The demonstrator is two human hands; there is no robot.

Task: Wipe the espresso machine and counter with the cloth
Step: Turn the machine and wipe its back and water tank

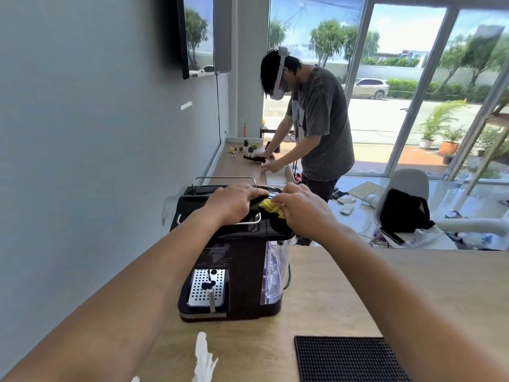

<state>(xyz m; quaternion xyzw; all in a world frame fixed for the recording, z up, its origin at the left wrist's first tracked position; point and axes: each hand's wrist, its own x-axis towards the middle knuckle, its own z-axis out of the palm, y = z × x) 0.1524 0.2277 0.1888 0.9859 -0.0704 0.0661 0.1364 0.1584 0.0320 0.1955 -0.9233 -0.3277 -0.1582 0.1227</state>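
A black espresso machine (pixel 237 271) stands on the wooden counter (pixel 344 293), with a perforated steel drip tray at its front and a clear water tank on its right side. My left hand (pixel 234 201) lies flat on the machine's top, fingers spread and pointing right. My right hand (pixel 300 206) presses a bunched yellow cloth (pixel 268 206) onto the top's right part, just beside my left fingertips. Most of the cloth is hidden under my right hand.
A black ribbed rubber mat (pixel 349 359) lies on the counter at the front right. A small white figure (pixel 203 357) stands at the front. Behind the machine another person (pixel 316 122) bends over the far counter. A grey wall (pixel 82 133) runs along the left.
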